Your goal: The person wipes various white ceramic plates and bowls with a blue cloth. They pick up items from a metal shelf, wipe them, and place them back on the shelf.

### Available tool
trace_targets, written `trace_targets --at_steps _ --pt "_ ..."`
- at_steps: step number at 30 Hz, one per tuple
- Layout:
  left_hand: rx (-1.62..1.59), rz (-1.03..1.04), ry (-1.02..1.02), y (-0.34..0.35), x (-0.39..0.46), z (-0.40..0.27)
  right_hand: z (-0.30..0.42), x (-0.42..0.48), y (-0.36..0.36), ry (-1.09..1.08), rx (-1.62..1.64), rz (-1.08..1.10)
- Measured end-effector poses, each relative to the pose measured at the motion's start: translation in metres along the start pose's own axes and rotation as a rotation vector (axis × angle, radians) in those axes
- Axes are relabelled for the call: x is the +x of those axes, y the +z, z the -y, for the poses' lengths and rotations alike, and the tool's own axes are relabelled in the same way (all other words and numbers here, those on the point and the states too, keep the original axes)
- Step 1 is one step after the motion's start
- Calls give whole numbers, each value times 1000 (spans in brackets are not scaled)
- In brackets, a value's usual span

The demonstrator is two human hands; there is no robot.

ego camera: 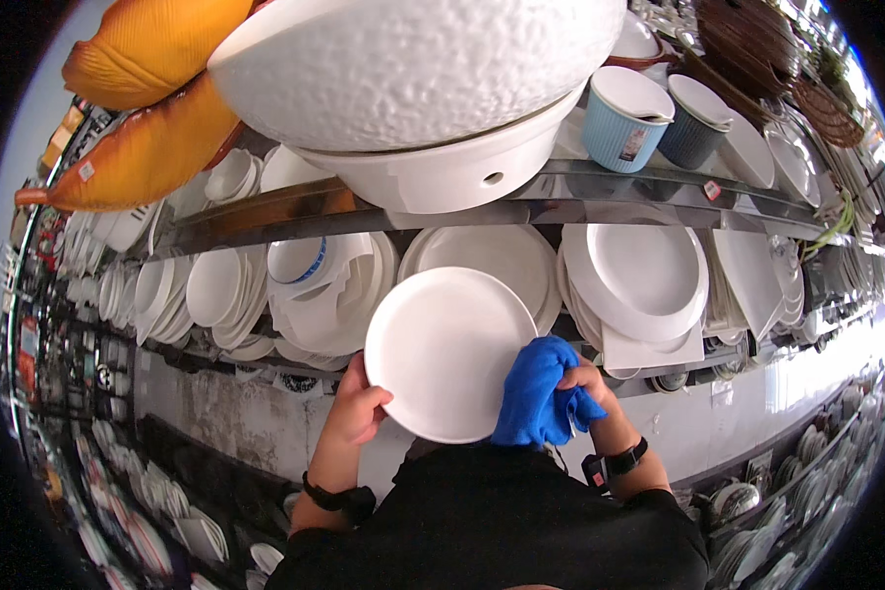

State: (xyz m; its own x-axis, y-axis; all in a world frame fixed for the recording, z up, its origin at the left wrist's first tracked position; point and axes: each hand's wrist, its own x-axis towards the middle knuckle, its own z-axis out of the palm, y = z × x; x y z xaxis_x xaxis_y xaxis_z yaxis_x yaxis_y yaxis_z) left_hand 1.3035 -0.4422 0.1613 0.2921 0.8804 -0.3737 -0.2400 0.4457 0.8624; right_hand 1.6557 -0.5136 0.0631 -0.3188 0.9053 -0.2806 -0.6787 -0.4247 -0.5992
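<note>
A round white plate (442, 354) with a low raised rim is held up in front of my chest, its inner face towards the camera. My left hand (358, 404) grips its lower left edge, thumb over the rim and fingers behind. In my right hand (584, 382) is a bunched blue cloth (535, 391), which lies against the plate's lower right edge and covers part of it. Behind the plate, large white plates (487, 258) stand on the lower shelf.
A big textured white bowl (428, 66) sits on the glass shelf (265, 217) above. Beside it are a light blue ribbed cup (623, 125), a dark cup (689, 129) and orange leaf-shaped dishes (147, 155). Stacked white plates (641, 287) line the lower shelf. More dishes stand low at both sides.
</note>
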Motion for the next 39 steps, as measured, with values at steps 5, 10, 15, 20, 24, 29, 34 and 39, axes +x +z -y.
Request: trace_targets --at_steps 5,10,15,20,24,29,34,39 --pt "-109 57 67 -23 -42 38 -1 -4 27 -12 -284 113" --pt "-399 253 -26 -29 -70 44 -19 -4 44 -80 -409 180" --pt "-384 236 -36 -56 -100 63 -12 -32 117 -174 -1130 -162" --pt "-367 213 -54 -98 -135 87 -63 -61 167 -816 -946 -547" --pt "-181 321 -73 -113 -159 98 -134 -41 232 -908 -1629 -368" --pt "-345 268 -32 -131 -200 90 -201 -36 281 -880 -1890 -68" --pt "-402 220 83 -170 -225 83 -222 -80 270 -769 -1897 426" --pt "-275 273 146 -205 -240 86 -242 -96 261 -706 -1893 379"
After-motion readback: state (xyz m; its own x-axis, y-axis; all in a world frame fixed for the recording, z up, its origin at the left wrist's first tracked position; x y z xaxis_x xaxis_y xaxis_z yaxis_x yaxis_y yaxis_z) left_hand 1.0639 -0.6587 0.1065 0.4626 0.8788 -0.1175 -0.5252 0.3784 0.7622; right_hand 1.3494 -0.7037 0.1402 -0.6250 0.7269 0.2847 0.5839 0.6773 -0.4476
